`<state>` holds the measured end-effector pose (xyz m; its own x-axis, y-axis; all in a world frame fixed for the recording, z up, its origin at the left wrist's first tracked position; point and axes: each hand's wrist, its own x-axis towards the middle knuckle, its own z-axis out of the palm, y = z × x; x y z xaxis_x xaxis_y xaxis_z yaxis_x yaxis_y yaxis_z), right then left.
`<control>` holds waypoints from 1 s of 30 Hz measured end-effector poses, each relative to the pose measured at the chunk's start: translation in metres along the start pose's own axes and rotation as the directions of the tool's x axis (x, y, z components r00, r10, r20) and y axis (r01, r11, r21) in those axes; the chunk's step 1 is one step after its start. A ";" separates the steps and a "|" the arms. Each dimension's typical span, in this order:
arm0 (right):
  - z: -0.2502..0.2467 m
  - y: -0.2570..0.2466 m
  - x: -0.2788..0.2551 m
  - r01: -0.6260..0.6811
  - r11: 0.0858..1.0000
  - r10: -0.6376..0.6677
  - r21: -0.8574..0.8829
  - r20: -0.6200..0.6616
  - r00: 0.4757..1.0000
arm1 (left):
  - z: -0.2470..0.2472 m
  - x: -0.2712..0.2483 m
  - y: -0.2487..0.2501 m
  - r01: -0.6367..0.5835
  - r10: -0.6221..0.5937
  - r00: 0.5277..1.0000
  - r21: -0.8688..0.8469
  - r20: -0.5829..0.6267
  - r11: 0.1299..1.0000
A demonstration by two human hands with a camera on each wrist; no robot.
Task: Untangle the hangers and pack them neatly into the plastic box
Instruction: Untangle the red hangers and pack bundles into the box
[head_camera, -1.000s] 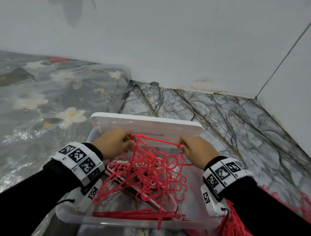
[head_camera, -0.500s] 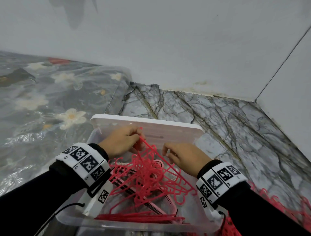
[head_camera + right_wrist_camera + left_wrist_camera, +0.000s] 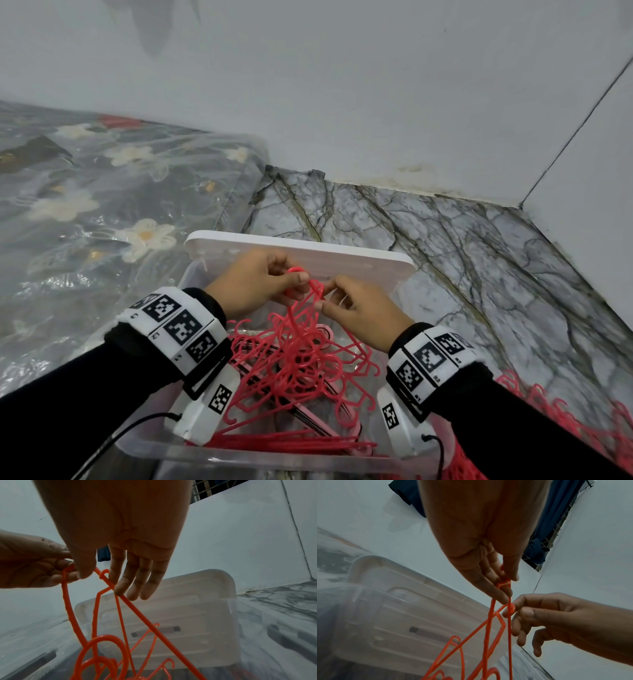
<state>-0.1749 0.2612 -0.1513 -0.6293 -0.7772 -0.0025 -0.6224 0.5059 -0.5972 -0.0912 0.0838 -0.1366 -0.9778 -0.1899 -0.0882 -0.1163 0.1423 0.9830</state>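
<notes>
A tangle of red hangers (image 3: 301, 356) hangs into the clear plastic box (image 3: 239, 457), over flat-lying hangers on its bottom. My left hand (image 3: 298, 279) pinches the top of the tangle above the box's far end; in the left wrist view its fingers (image 3: 498, 588) clamp a hanger corner (image 3: 502, 584). My right hand (image 3: 325, 299) is right beside it, thumb and forefinger pinching a hanger's rounded tip (image 3: 511, 608). In the right wrist view a hanger bar (image 3: 137, 609) runs between the thumb and fingers of my right hand (image 3: 102, 580).
The box's white lid (image 3: 342, 255) stands propped against the far rim. More red hangers (image 3: 582, 428) lie heaped on the marble floor at the lower right. A plastic-covered floral mattress (image 3: 85, 222) lies on the left, and walls close the corner behind.
My right hand has let go of the hanger's far end and moved left, up against my left hand. The spread hanger has swung down into the bunch.
</notes>
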 end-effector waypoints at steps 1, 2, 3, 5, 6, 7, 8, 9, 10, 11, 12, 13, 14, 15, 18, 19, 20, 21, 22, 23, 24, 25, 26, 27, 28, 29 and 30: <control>0.001 0.000 0.001 -0.002 1.000 0.003 0.026 -0.021 1.000 | -0.001 0.000 0.000 -0.005 0.005 1.000 0.006 -0.001 1.000; 0.002 0.000 0.002 -0.005 0.999 0.006 0.043 -0.041 0.999 | -0.001 -0.001 0.000 -0.011 0.011 1.000 0.018 0.000 1.000; 0.002 0.000 0.003 -0.007 0.998 0.011 0.055 -0.055 0.998 | -0.001 -0.001 0.000 -0.020 0.020 1.000 0.040 0.004 0.999; 0.001 0.000 0.005 -0.028 0.996 0.033 0.082 -0.064 0.997 | -0.003 -0.001 -0.001 -0.039 0.039 0.999 0.086 0.011 0.996; 0.001 -0.001 0.006 -0.041 0.994 0.047 0.097 -0.065 0.997 | -0.003 -0.002 0.000 -0.047 0.046 0.999 0.100 0.014 0.994; 0.001 0.000 0.006 -0.051 0.992 0.059 0.113 -0.074 0.996 | -0.004 -0.001 0.000 -0.051 0.050 0.999 0.108 0.018 0.993; 0.000 0.000 0.007 -0.059 0.990 0.071 0.131 -0.092 0.993 | -0.005 -0.001 0.000 -0.054 0.051 0.998 0.117 0.026 0.992; 0.000 0.001 0.009 -0.066 0.986 0.083 0.152 -0.113 0.990 | -0.006 -0.002 0.000 -0.057 0.052 0.998 0.128 0.041 0.990; -0.001 0.002 0.010 -0.073 0.983 0.096 0.167 -0.130 0.987 | -0.005 -0.002 0.001 -0.063 0.055 0.997 0.143 0.058 0.988; -0.002 0.004 0.010 -0.084 0.983 0.106 0.163 -0.132 0.986 | -0.004 -0.002 0.001 -0.072 0.062 0.996 0.157 0.071 0.985; -0.003 0.005 0.010 -0.096 0.988 0.110 0.122 -0.113 0.987 | -0.003 -0.002 0.000 -0.087 0.075 0.995 0.170 0.073 0.982; -0.004 0.006 0.011 -0.110 0.993 0.112 0.041 -0.073 0.991 | -0.001 -0.002 0.000 -0.103 0.093 0.994 0.179 0.060 0.978; -0.004 0.006 0.010 -0.114 0.993 0.113 -0.040 -0.027 0.993 | 0.000 -0.002 0.000 -0.118 0.114 0.993 0.182 0.036 0.976; -0.003 0.005 0.009 -0.110 0.990 0.111 -0.087 0.005 0.994 | 0.000 -0.001 0.000 -0.132 0.134 0.991 0.179 0.004 0.975; -0.003 0.000 0.007 -0.085 0.995 0.085 0.048 -0.003 0.996 | -0.005 0.002 0.002 -0.179 0.200 0.974 0.181 -0.102 0.967; -0.004 -0.002 0.007 -0.068 0.992 0.069 0.103 -0.009 0.998 | -0.007 0.004 0.002 -0.187 0.213 0.967 0.179 -0.137 0.966; -0.005 -0.004 0.006 -0.036 0.993 0.037 0.116 -0.006 0.999 | -0.009 0.005 0.001 -0.186 0.213 0.962 0.167 -0.168 0.968; -0.006 -0.005 0.006 -0.011 0.996 0.010 0.089 0.003 1.000 | -0.011 0.006 0.001 -0.178 0.204 0.961 0.147 -0.189 0.973; -0.008 -0.005 0.005 0.013 0.998 -0.014 0.055 0.009 1.000 | -0.012 0.007 0.000 -0.168 0.191 0.962 0.126 -0.197 0.978; -0.009 -0.004 0.005 0.028 0.999 -0.028 0.018 0.003 1.000 | -0.012 0.008 -0.001 -0.160 0.178 0.964 0.106 -0.198 0.981; -0.011 -0.002 0.005 0.036 0.999 -0.036 -0.011 -0.010 0.999 | -0.011 0.008 -0.002 -0.153 0.167 0.966 0.087 -0.196 0.984; -0.013 -0.001 0.005 0.032 0.999 -0.033 -0.027 -0.031 0.999 | -0.010 0.008 -0.002 -0.144 0.156 0.968 0.074 -0.198 0.987; -0.016 0.000 0.006 0.024 0.999 -0.026 -0.034 -0.055 0.998 | -0.010 0.008 -0.003 -0.130 0.142 0.969 0.075 -0.204 0.989; -0.019 0.001 0.006 0.009 1.000 -0.011 -0.030 -0.083 0.996 | -0.010 0.009 -0.004 -0.104 0.122 0.971 0.096 -0.207 0.990; -0.022 0.003 0.006 -0.005 1.000 0.005 -0.005 -0.115 0.993 | -0.011 0.008 -0.005 -0.067 0.096 0.975 0.143 -0.201 0.987; -0.026 0.005 0.007 -0.019 0.999 0.023 0.029 -0.147 0.989 | -0.014 0.008 -0.006 -0.026 0.065 0.981 0.210 -0.182 0.977; -0.029 0.008 0.007 -0.026 0.998 0.036 0.058 -0.176 0.984 | -0.017 0.006 -0.007 0.017 0.027 0.989 0.287 -0.148 0.958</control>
<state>-0.1976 0.2709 -0.1324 -0.7235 -0.6803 0.1177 -0.5777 0.5032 -0.6426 -0.0937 0.0651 -0.1418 -0.9440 -0.3279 -0.0364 -0.1775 0.4120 0.8937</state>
